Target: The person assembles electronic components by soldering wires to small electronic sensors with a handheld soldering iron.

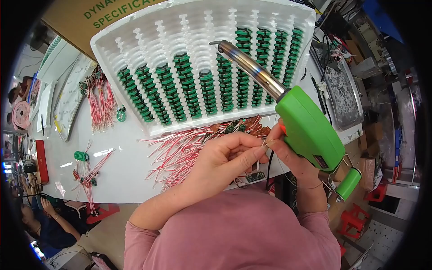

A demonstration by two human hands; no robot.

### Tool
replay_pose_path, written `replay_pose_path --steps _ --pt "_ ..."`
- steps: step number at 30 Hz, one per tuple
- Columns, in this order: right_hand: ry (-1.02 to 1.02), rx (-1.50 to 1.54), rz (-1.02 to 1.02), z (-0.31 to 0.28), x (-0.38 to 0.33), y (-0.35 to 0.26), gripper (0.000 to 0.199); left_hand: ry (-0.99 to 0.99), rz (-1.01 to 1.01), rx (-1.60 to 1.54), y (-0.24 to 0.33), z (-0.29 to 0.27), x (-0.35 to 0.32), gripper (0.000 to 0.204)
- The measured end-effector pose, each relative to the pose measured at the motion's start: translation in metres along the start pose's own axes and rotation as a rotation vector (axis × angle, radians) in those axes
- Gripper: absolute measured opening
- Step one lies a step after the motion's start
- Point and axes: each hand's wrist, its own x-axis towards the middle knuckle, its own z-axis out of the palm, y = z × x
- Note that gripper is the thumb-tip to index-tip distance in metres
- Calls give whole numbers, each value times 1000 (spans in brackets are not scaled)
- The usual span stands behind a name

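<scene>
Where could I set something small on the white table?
The white table is barest between the loose wires by the green coil and the big wire heap; a smaller gap separates coil and red bar. It's crowded below the foam tray, around the left hand and right hand.

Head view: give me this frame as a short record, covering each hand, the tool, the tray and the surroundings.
Left hand: thumb and finger pinched at a thin wire
Right hand: holding the soldering gun, its fingertips close to the left hand's at the wire
Tool: green body, metal barrel pointing up and left
Tray: white, ribbed, with columns of green round parts
Beside the hands: heap of red and white wires on the white table
Table, left: green cylindrical part
Nearby: another person's arm, lower left
</scene>
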Motion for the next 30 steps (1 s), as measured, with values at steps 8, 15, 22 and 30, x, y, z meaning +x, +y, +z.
replay_pose_path --steps 8,15,22,30 --pt "25 412 67 7 -9 -9 27 -98 -78 -192 3 -3 -8 12" --pt "52 585 -42 10 1 -9 24 -171 -64 -200 5 -4 -1 14" --pt "28 497 -96 11 5 0 34 -162 -39 -188 -1 -9 4 17" --pt "165 515 -300 -15 4 23 37 383 525 676 17 -50 9 10"
